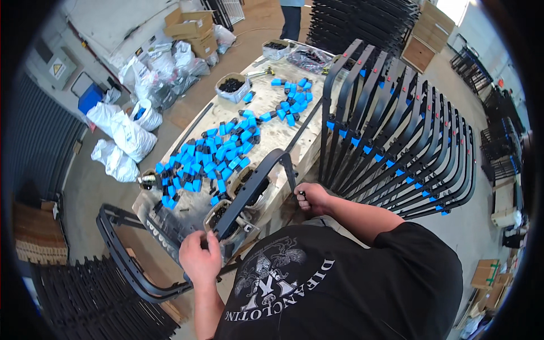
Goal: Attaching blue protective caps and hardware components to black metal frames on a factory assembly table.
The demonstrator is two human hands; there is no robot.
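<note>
A black bent metal frame [245, 197] lies across the near edge of the table, one end curving down at its far right. My left hand [201, 258] is closed about the frame's near left end, thumb on top. Beside the down-turned end of the frame, my right hand [310, 198] is curled with small black pieces showing between its fingers; their kind is too small to make out. Bins of small black parts [222, 220] stand under and beside the frame. Many blue-and-black plastic pieces [207, 156] lie heaped on the table [190, 212].
A row of black frames with blue pieces [396, 136] stands close on my right. More black frames [127, 266] lean at the table's left. White sacks [129, 136] and cartons [190, 25] line the wall. Another person [291, 20] stands beyond the table.
</note>
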